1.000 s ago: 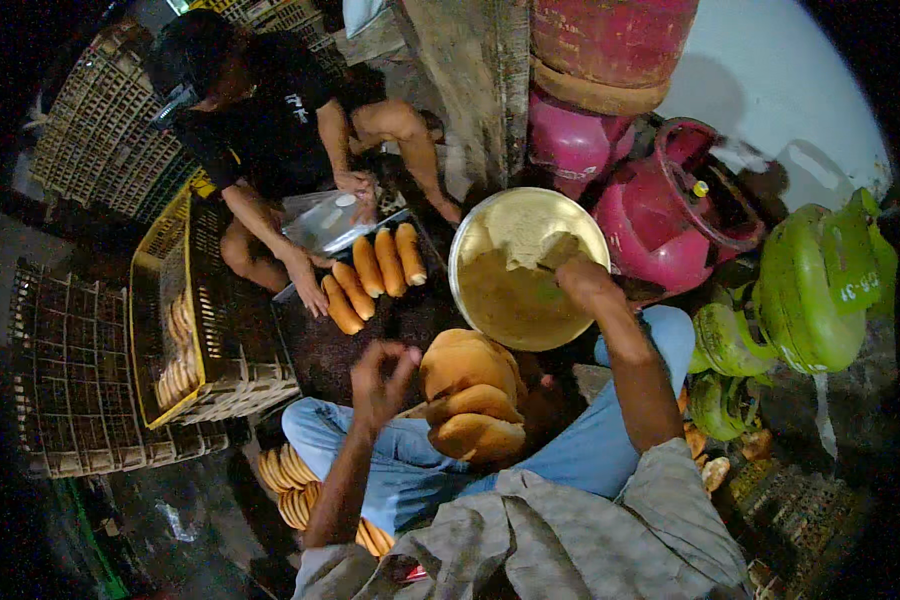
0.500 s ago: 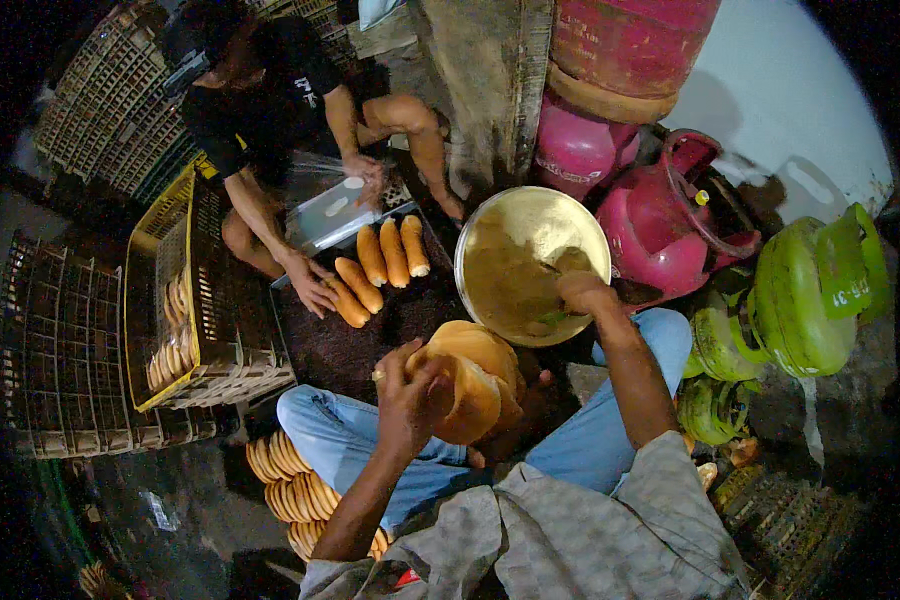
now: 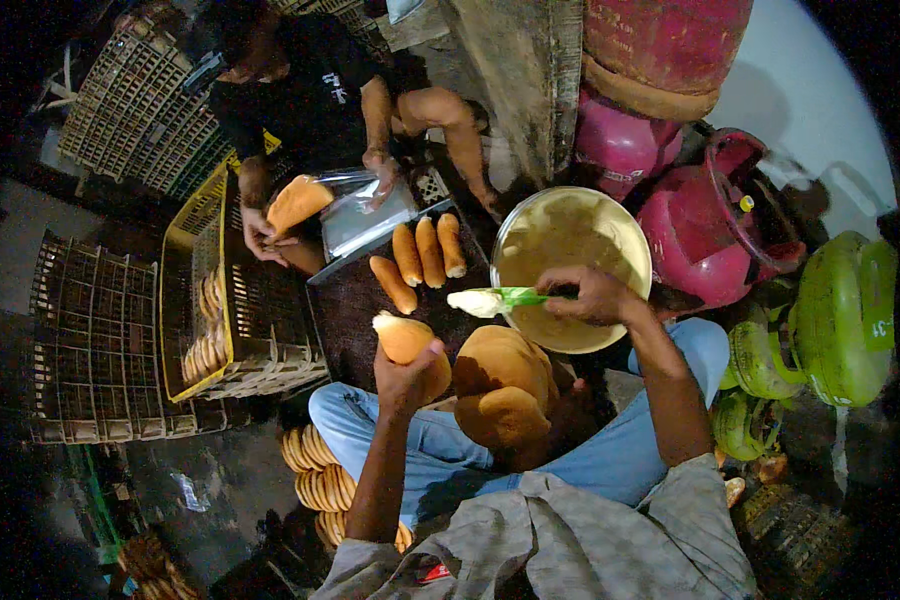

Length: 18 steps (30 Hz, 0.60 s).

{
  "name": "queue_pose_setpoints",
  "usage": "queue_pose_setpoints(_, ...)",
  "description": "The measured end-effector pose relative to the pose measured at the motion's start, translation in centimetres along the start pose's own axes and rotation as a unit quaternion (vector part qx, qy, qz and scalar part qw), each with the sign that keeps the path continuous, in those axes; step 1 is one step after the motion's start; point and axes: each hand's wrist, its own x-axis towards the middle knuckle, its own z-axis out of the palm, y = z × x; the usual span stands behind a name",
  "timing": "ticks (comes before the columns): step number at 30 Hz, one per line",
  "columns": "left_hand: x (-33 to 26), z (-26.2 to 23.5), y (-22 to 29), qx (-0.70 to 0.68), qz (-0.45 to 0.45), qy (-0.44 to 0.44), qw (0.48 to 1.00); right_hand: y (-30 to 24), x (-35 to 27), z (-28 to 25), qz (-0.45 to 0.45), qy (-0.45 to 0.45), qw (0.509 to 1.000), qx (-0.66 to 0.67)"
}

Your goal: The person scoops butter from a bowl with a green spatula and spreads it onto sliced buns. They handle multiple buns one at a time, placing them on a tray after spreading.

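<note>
My left hand is closed round a golden bread roll, holding it upright above my left knee. In my right hand is a green spatula, its end loaded with pale cream and pointing left toward the roll, still apart from it. Below the spatula stands a wide round tub with yellowish cream spread over its inside. Between my legs rests a stack of larger round-looking breads. Several long rolls lie side by side on the dark surface ahead.
Facing me, a seated person holds a roll and a clear bag over a metal-coloured tray. A yellow-rimmed crate holds bread at left. More breads are stacked by my left thigh. Pink and green gas cylinders crowd the right.
My right hand has lifted the spatula with cream out of the tub. My left hand has taken a roll off to the left of the stack. The other person has picked up a roll.
</note>
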Motion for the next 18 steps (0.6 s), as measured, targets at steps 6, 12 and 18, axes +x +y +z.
queue_pose_setpoints(6, -1.5, 1.3, 1.1, -0.462, -0.130, -0.161, 0.862, -2.3, 2.5, 6.4, -0.115, 0.061, 0.986, -0.104)
queue_pose_setpoints(12, 0.1, 0.5, -1.1, -0.401, -0.186, -0.014, 0.897, -3.2, 2.3, 9.3, -0.260, 0.108, 0.872, -0.401)
queue_pose_setpoints(18, 2.1, -4.2, -4.7, -0.474, -0.089, 0.011, 0.876, -3.6, 1.8, 6.6, -0.214, 0.133, 0.893, -0.373)
